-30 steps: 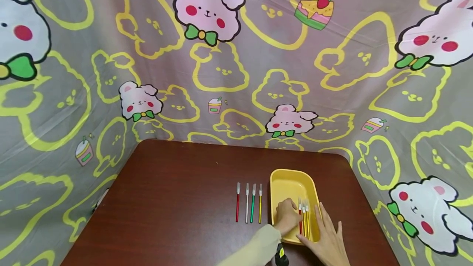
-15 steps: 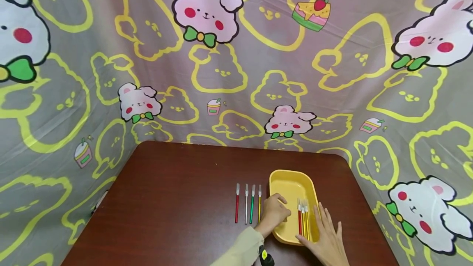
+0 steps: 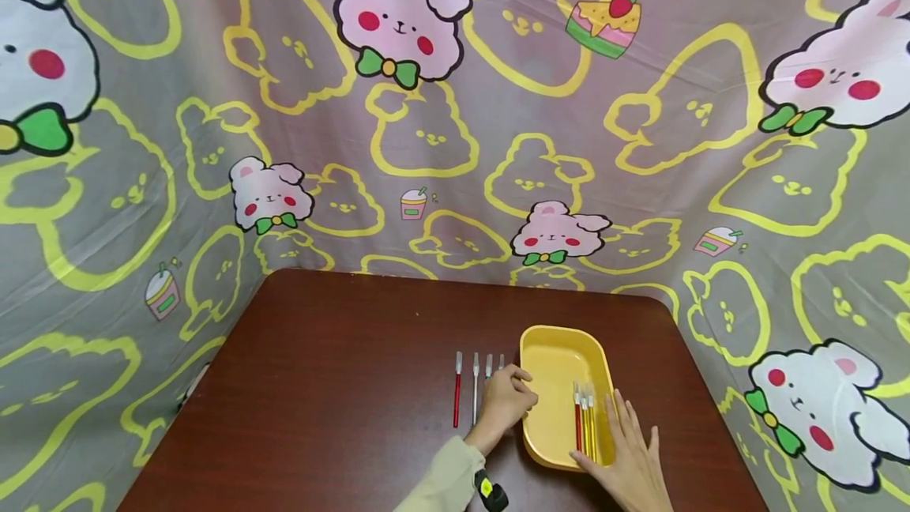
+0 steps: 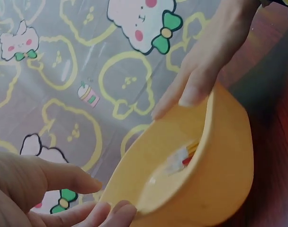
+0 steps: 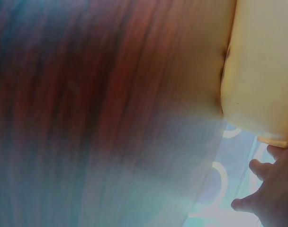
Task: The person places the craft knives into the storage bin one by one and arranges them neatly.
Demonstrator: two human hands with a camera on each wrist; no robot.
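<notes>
My left hand (image 3: 506, 401) is above the table at the left rim of a yellow tray (image 3: 558, 338), its fingers loosely bent and holding nothing. In the left wrist view, its thumb and forefinger are apart near the rim. Beneath it, green and yellow craft knives are mostly covered. Further left lie a red craft knife (image 3: 456, 393) and a silver craft knife (image 3: 475, 374), clear-capped ends pointing away. Inside the tray, along its right side, lie a red craft knife (image 3: 578, 421) and yellow ones (image 3: 589, 429). My right hand (image 3: 633, 461) rests on the tray's near right corner, fingers spread along the outside.
The dark brown wooden table (image 3: 341, 385) extends to the left of the knives and behind the tray. A patterned curtain (image 3: 441, 117) with cartoon rabbits surrounds the table's back and sides.
My left hand has come out of the tray, away from the red craft knife in it, and moved left over the row on the table. The right hand stays at the tray.
</notes>
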